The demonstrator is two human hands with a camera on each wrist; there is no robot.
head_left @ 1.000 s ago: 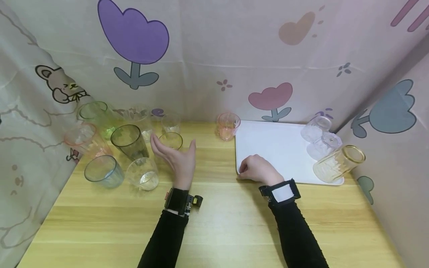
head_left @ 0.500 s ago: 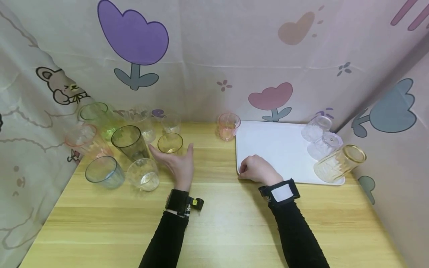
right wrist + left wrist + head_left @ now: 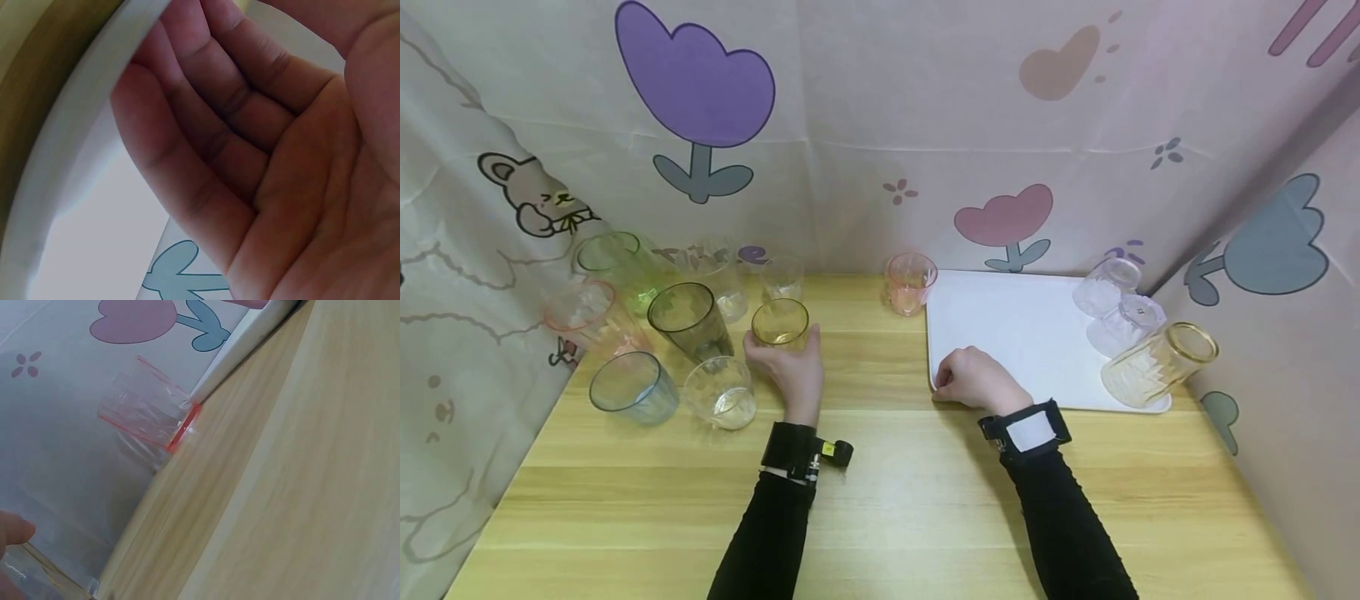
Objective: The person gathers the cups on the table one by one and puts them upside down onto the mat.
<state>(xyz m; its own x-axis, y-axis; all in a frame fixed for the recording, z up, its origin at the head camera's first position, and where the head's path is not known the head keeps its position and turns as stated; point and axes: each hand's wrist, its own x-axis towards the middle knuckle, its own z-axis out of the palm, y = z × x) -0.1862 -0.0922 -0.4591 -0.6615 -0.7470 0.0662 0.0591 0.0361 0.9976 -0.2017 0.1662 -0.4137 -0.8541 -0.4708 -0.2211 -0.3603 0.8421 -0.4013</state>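
while the left hand [image 3: 790, 367] wraps its fingers and thumb around the lower part of a small amber glass [image 3: 781, 323], that glass stands upright on the wooden surface [image 3: 880, 500], toward the back left, at the right edge of a cluster of other glasses. just left of it stands a tall smoky-grey glass [image 3: 688, 318], and in front of that a short clear glass [image 3: 721, 392] and a bluish glass [image 3: 628, 386]. behind them are a green glass [image 3: 613, 258], a pale pink glass [image 3: 583, 312] and two clear ones near the curtain. the right hand [image 3: 977, 379] rests loosely curled on the near left corner of a white tray [image 3: 1015, 333], holding nothing; the right wrist view shows its fingers bent beside the tray's rim [image 3: 69, 144]. a pink glass [image 3: 910, 283] stands just beside the tray's far left corner, seen also in the left wrist view [image 3: 153, 412]. at the tray's right end lie two clear glasses [image 3: 1116, 304] and a gold-rimmed glass [image 3: 1157, 365] tipped on its side.
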